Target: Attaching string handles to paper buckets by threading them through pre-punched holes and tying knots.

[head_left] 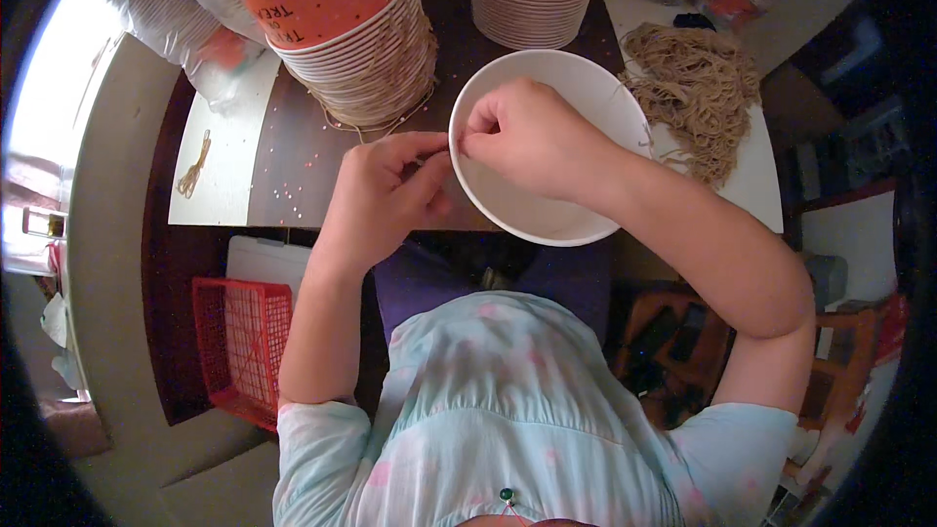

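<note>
A white paper bucket (pixel 607 98) is tipped so that its wide mouth faces me at the table's near edge. Inside it, my right hand (pixel 532 137) is curled with fingertips pinched against the left inner wall. My left hand (pixel 390 181) meets the same spot from outside, index finger and thumb closing at the rim. Whatever lies between either hand's fingertips is too small or hidden to make out. A bit of thin string (pixel 646 134) shows at the bucket's right rim.
Nested orange-and-white printed buckets (pixel 361 49) with string loops stand behind my left hand; another stack (pixel 535 5) is farther back. A tan string heap (pixel 693 88) lies right, a small string bundle (pixel 193 171) left. A red plastic basket (pixel 244 342) is below the table.
</note>
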Demonstrator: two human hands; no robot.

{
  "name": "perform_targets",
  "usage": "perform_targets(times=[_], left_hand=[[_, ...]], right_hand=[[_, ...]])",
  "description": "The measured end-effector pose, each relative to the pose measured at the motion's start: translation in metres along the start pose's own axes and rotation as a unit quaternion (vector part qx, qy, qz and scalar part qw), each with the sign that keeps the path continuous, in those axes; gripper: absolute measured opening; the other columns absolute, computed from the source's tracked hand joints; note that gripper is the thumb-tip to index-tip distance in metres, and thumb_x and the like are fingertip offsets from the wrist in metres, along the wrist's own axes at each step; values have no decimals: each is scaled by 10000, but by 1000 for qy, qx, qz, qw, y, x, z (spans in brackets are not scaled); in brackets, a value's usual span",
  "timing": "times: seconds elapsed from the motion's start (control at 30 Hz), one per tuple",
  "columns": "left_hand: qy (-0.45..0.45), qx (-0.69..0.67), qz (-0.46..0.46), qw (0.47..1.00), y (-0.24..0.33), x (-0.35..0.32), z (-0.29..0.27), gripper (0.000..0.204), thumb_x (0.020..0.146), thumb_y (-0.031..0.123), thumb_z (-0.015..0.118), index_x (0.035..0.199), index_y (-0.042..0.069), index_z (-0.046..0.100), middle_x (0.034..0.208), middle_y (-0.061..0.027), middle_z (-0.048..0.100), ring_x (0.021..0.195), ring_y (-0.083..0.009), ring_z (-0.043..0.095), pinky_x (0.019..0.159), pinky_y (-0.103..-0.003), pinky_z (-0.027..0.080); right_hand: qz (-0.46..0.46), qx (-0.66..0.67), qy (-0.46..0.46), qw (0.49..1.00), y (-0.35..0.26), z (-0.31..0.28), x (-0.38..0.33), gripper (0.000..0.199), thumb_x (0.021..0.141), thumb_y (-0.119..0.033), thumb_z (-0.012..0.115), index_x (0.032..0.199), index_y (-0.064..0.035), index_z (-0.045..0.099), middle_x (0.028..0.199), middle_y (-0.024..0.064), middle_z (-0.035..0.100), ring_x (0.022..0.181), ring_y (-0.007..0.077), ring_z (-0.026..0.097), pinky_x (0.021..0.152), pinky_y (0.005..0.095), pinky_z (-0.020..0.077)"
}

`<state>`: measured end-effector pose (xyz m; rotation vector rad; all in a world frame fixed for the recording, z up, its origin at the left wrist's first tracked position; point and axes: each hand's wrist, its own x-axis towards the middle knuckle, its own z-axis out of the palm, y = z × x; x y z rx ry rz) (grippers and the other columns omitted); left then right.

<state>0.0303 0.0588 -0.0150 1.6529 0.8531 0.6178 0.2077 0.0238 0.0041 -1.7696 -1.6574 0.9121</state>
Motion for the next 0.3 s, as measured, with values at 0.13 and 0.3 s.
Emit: perform_targets(times=[0.13,0.3], left_hand=[[28,89,54,994,-8,5,0,145,847,65,594,922,-48,644,680,-29,612,617,-83,580,556,-242,471],[93,165,98,977,-5,1,4,165,806,124,646,888,-20,652,732,-65,664,645,-188,621,611,-296,485]], right_hand=[[-2,-8,-22,1000,-5,-5,-3,137,770,-110,607,752,16,659,639,82,630,599,129,570,565,313,457],[-23,9,-49,998,-1,-12,-9,186,799,-147,614,910,-5,660,780,78,668,713,131,599,683,278,478]])
